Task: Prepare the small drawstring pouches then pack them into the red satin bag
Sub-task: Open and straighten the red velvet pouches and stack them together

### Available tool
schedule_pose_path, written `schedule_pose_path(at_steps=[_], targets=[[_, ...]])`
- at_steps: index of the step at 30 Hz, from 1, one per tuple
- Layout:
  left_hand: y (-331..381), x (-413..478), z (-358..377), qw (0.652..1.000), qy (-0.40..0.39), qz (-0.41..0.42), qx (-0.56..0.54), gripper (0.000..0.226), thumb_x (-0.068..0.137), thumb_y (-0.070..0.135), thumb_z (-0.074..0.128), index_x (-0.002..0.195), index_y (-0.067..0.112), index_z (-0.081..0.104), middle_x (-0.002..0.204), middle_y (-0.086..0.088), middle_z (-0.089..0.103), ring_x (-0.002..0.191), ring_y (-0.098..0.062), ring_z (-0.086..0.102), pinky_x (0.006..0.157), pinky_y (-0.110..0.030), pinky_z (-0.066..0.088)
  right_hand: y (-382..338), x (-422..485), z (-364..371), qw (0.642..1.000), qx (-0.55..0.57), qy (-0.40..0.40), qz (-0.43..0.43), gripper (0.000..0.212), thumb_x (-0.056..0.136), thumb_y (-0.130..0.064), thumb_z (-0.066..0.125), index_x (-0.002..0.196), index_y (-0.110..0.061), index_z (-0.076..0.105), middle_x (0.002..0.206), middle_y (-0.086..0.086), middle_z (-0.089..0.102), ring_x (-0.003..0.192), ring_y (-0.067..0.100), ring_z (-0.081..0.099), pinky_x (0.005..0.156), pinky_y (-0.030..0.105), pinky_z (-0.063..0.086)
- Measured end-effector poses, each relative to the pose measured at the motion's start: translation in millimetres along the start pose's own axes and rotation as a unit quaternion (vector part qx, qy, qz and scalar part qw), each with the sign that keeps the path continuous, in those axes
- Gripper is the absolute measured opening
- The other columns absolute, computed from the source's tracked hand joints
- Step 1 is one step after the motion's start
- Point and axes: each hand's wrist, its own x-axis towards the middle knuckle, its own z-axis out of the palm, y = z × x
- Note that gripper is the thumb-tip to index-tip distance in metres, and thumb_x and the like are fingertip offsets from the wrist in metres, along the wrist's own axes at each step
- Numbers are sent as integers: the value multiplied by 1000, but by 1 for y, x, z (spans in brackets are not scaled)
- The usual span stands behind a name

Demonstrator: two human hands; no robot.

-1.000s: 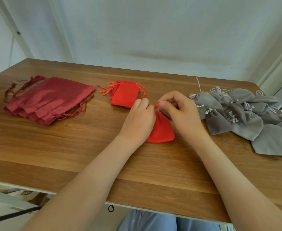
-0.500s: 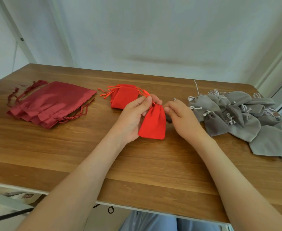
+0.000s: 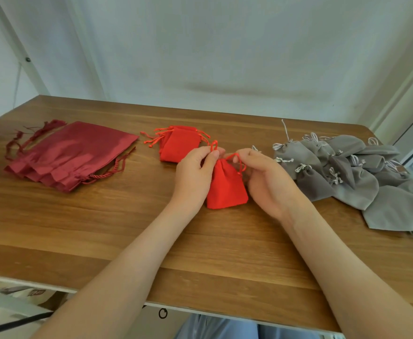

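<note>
The left hand (image 3: pixel 195 172) pinches 1 cord of a small red pouch (image 3: pixel 226 189), and the right hand (image 3: pixel 266 182) pinches the other. The pouch sits on the table (image 3: pixel 127 228) between them, its top gathered. I think packing has not begun: the red satin bags (image 3: pixel 78 150) lie flat, well apart. More red pouches (image 3: pixel 179 146) and grey pouches (image 3: pixel 357 182) wait. I cannot see inside any bag.
</note>
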Motion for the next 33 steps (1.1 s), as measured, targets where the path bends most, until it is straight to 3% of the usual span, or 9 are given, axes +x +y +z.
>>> schedule_pose_path(at_steps=[2,4,6,10,13,18,24,30,33], targets=[[-2,-1,0,994,37,59,86,20,95,11,52,100,11,71,97,-5,69,95,-13,58,83,-15,39,-1,-1,2,1000,-1,-1,-16,10,86,-22,56,81,-14,59,94,2,63,83,15,54,72,27,41],[-4,-1,1,986,43,89,134,20,94,12,52,100,7,71,93,-10,68,93,-22,59,82,-25,41,-1,-1,4,999,-6,2,-36,8,87,-18,55,86,-12,60,90,-3,65,78,9,57,66,20,44],[-3,-2,3,982,30,89,161,20,95,11,52,104,6,69,94,-12,67,93,-29,59,82,-30,40,1,-1,7,998,-40,10,-53,9,91,-12,54,89,-11,63,86,-3,65,76,8,57,67,21,44],[2,-4,3,990,9,46,135,29,95,13,54,123,7,59,100,-7,68,99,-20,60,83,-19,39,5,-2,10,989,-123,25,-83,15,93,-5,55,92,-14,67,89,3,64,84,17,55,75,29,43],[3,-5,1,996,9,-10,89,22,93,18,59,113,11,55,78,5,64,75,-11,58,64,-11,39,4,-3,10,976,-185,23,-112,16,92,-3,56,93,-15,67,88,-8,66,84,5,58,73,17,46],[3,-6,0,989,-7,37,144,15,93,15,56,96,11,70,90,-2,71,88,-21,61,74,-26,39,0,-1,7,951,-279,17,-133,22,91,0,57,93,-19,67,85,-15,66,79,-4,58,74,12,44],[5,-9,2,985,-43,58,158,20,95,10,50,96,8,69,86,1,65,86,-18,55,69,-20,30,1,2,3,926,-342,54,-147,27,89,-6,59,86,-32,66,88,-8,69,87,8,62,83,28,47],[6,-11,3,982,-82,90,144,27,95,16,41,83,4,62,79,-4,59,81,-19,50,71,-29,35,0,0,5,903,-385,86,-170,23,84,-4,64,88,-25,56,69,-9,62,68,-1,53,65,10,36],[5,-11,4,984,-99,79,127,28,98,26,45,86,8,63,76,1,58,77,-13,50,67,-19,35,0,-2,5,893,-403,99,-174,24,84,-2,62,93,-17,46,66,-12,60,70,-6,53,68,8,36]])
